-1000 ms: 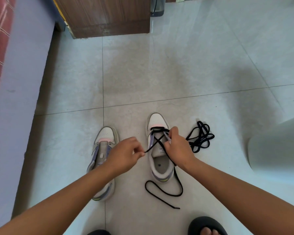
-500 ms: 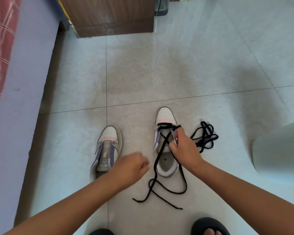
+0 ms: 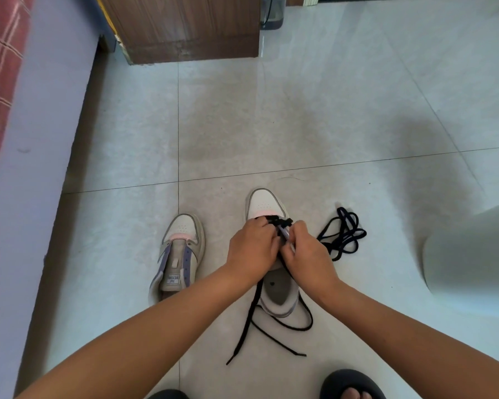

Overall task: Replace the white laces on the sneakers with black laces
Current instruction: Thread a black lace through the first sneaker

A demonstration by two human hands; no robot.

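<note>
Meeting over the right sneaker (image 3: 261,201), both hands are curled on its black lace (image 3: 247,318); left hand (image 3: 251,249), right hand (image 3: 307,256). An unlaced sneaker (image 3: 182,249) is seen at nine o'clock; a spare lace (image 3: 343,233) at three.

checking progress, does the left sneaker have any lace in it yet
No, the left sneaker shows bare eyelets and no lace.

Both forearms reach toward twelve o'clock, the left hand (image 3: 252,249) and right hand (image 3: 307,254) meeting knuckle to knuckle, fingers curled.
</note>
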